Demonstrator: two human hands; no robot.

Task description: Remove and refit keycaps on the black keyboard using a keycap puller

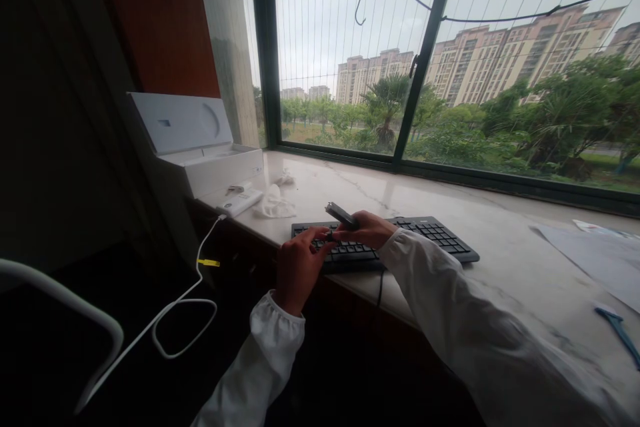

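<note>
A black keyboard lies on the marble-patterned sill, its front side along the sill's near edge. Above its left half, my right hand is closed around a dark, elongated tool, whose end points up and to the left; its exact kind is unclear. My left hand is closed in a pinch at the keyboard's left front, fingertips close to my right fingers. Whatever small dark thing is between those fingertips is too small to name. Both hands cover part of the keys.
Left stands an open white box, with a white power bank-like block and white cable before it. Crumpled white material lies nearby. Papers and a blue strip-like item lie right. A window closes the back.
</note>
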